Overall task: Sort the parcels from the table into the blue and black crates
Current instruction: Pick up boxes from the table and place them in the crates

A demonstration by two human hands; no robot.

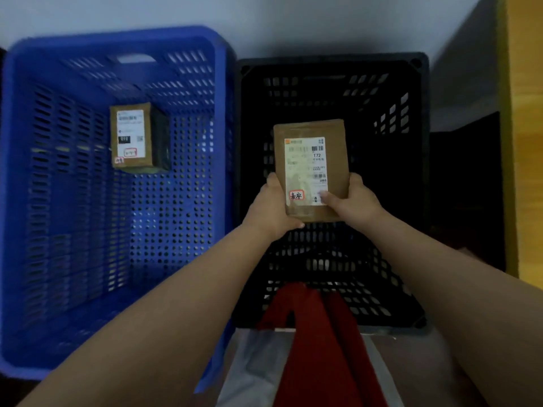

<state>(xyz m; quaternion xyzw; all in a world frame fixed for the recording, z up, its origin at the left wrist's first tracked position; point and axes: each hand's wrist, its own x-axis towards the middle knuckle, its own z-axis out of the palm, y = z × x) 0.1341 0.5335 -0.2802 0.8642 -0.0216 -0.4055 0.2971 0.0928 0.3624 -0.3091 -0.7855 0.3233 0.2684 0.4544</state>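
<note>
A flat brown parcel [311,168] with a white shipping label and a red-circled mark hangs over the inside of the black crate [332,63]. My left hand [271,207] grips its lower left corner. My right hand [354,201] grips its lower right edge, thumb on the label. To the left stands the blue crate [117,39]. On its floor lies a small brown box parcel [136,138] with a white label.
Both crates stand side by side against a pale wall. A yellow-brown surface [526,142] runs along the right edge. Red fabric [317,342] and a pale garment hang below me at the black crate's near rim.
</note>
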